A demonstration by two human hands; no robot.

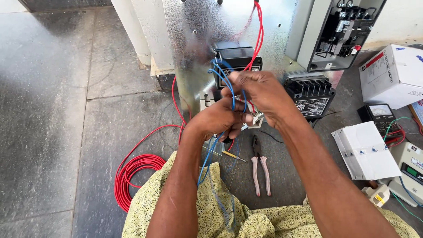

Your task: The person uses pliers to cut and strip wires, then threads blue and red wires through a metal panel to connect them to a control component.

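Both hands, left hand [219, 118] and right hand [259, 93], pinch blue wires [228, 79].

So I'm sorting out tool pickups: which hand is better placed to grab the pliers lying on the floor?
Probably the right hand: the pliers lie below it, right of the left hand, which grips the blue wires. Both hands are busy.

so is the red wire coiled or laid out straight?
Coiled: the red wire lies in a round loop bundle on the floor, one strand running up toward the metal panel.
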